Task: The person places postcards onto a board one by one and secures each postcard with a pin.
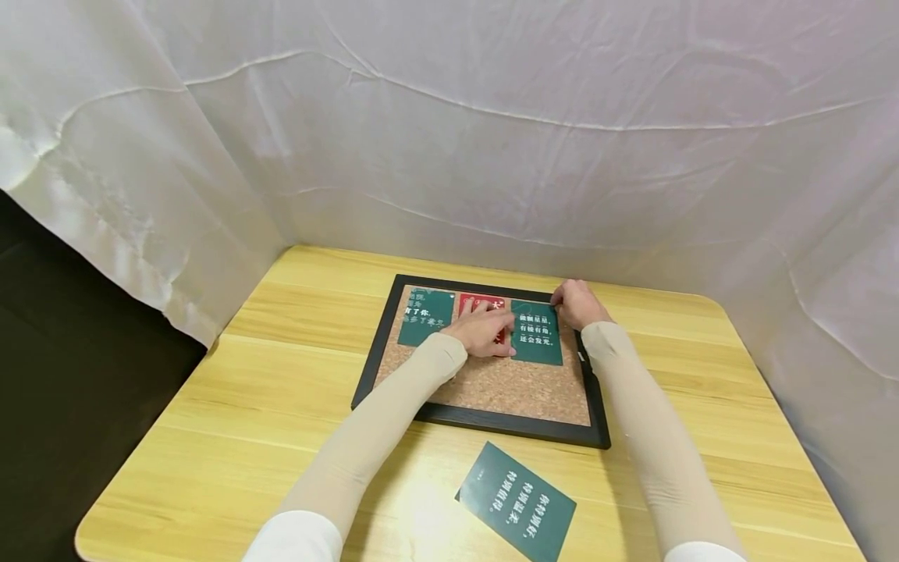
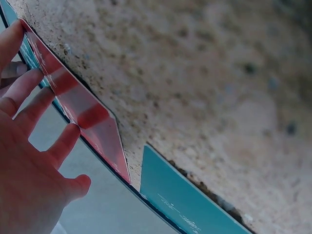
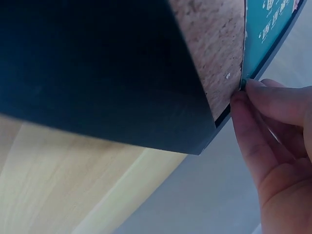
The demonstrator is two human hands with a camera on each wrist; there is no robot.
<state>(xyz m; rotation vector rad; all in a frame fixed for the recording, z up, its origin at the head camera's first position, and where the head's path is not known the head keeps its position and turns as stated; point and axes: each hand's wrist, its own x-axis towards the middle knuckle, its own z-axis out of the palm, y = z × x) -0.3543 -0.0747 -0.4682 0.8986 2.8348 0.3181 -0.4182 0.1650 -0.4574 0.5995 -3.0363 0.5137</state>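
A black-framed cork board (image 1: pixel 492 386) lies on the table with a red card (image 1: pixel 502 303) between two dark green cards. My left hand (image 1: pixel 485 329) lies over the red card, fingers spread, and its fingertips touch the right green card (image 1: pixel 537 351). In the left wrist view, the fingers (image 2: pixel 61 141) are extended along the red card (image 2: pixel 92 109). At the right green card's upper corner is my right hand (image 1: pixel 577 304); its thumb and forefinger pinch that corner (image 3: pixel 244 84). Whether a pin sits between those fingertips is hidden.
The left green card (image 1: pixel 424 328) is on the board's upper left. A loose green card (image 1: pixel 516 499) with white writing lies on the wooden table (image 1: pixel 281 406) in front of the board. A white curtain (image 1: pixel 449 156) hangs behind and at both sides.
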